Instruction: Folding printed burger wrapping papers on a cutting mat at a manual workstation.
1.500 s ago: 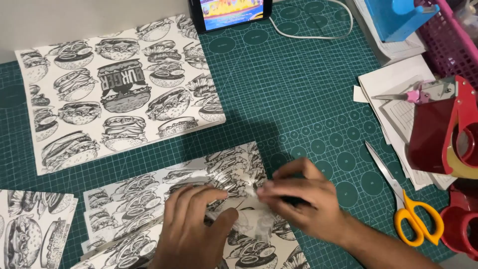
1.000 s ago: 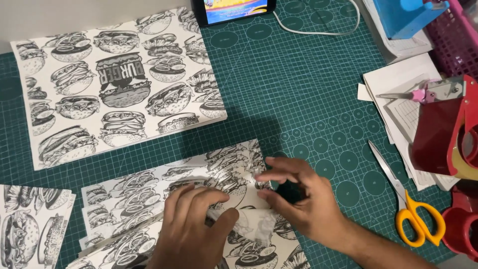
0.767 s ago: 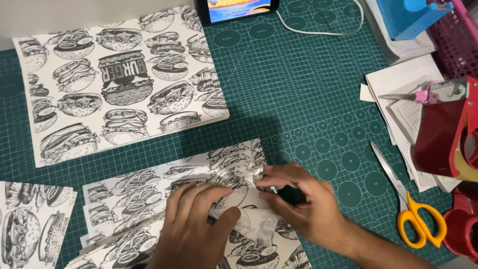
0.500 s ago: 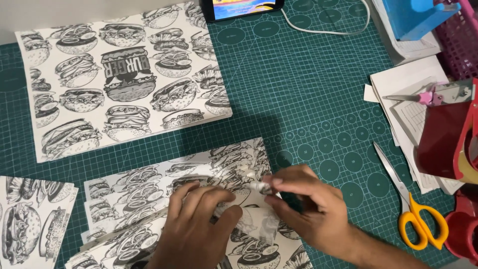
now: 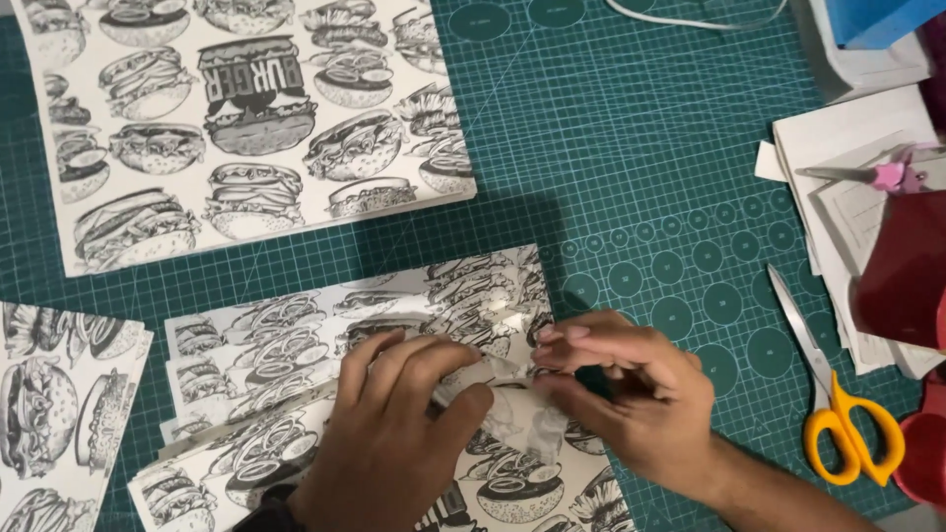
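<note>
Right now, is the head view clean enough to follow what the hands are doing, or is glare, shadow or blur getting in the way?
Head view: mostly sharp and evenly lit. Glare whitens the clear wrap pinched between the left hand and right hand, hiding its edges. A soft shadow falls on the green cutting mat above the folded burger-print sheet. The scissors read crisp; the dark red thing at the right edge is cropped.

This is a craft or hobby workspace. A green gridded cutting mat (image 5: pixel 641 177) covers the counter, loose sheets of burger-printed paper (image 5: pixel 236 118) lie spread over it, yellow-handled scissors (image 5: pixel 838 414) rest at the right, and stacked white paper offcuts (image 5: pixel 838 158) sit beside a red tape dispenser (image 5: pixel 907 266).
</note>
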